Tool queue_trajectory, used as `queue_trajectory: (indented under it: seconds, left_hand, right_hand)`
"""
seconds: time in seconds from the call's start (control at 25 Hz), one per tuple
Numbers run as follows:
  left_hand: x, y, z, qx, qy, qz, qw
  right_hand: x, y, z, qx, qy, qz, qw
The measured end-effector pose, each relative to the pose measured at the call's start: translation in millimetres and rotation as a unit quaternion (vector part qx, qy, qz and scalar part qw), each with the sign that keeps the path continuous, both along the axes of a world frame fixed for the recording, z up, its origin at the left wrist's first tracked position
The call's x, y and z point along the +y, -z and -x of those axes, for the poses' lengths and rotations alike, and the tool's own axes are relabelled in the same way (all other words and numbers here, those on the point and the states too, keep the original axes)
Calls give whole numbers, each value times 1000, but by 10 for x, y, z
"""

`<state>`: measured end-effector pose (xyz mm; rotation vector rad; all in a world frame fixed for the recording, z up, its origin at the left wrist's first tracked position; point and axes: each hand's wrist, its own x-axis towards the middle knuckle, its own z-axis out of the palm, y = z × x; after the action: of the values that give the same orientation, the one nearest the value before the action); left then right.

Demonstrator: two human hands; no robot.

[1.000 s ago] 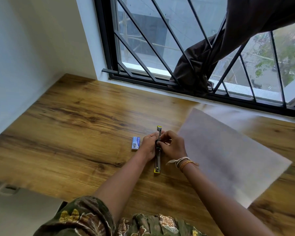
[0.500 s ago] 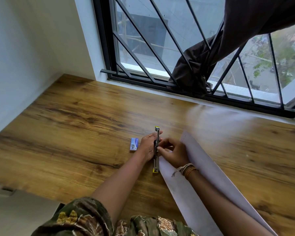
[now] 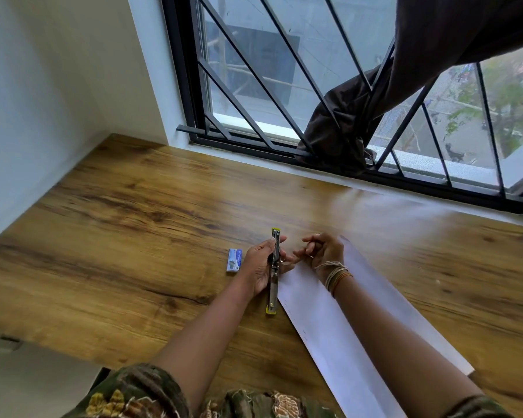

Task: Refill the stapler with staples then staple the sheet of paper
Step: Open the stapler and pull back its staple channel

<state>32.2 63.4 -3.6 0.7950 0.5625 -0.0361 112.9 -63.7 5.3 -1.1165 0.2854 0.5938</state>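
Observation:
The stapler [image 3: 273, 292], metal with yellow ends, lies swung open and flat on the wooden table [image 3: 133, 236], pointing away from me. My left hand [image 3: 258, 268] grips its middle from the left side. My right hand [image 3: 322, 251] hovers a short way to the right of the stapler with fingers loosely curled and apart; I see nothing in them. The white sheet of paper [image 3: 314, 324] lies under my right forearm as a long narrow strip running toward the lower right, its left edge touching the stapler. A small blue staple box [image 3: 234, 260] sits just left of my left hand.
A barred window [image 3: 284, 86] runs along the far edge of the table, with a brown curtain [image 3: 344, 131] bunched on its sill. A white wall [image 3: 43, 116] borders the left side. The table's near edge drops off at the lower left.
My right hand has drawn away from the stapler to the right. The paper, a broad sheet on the right a second ago, now lies as a narrow strip under my right arm.

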Motion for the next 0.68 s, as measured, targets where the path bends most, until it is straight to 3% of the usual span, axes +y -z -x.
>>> queue_trajectory:
  seconds: [0.4, 0.52, 0.56, 0.6, 0.68]
  left_hand:
    - [49, 15, 5, 2, 63, -12, 998]
    - [59, 30, -17, 12, 64, -13, 998]
    - [54, 34, -16, 14, 64, -11, 998]
    - [46, 35, -22, 15, 63, -10, 998]
    - [33, 33, -33, 15, 59, -11, 998]
  right_hand:
    - [289, -76, -228, -9, 43, 6, 999]
    - [250, -55, -220, -101, 20, 118, 988]
    - [217, -36, -185, -185, -5, 197, 963]
    - [182, -16, -132, -284, -41, 284, 915]
    - [113, 21, 18, -453, -116, 400, 788]
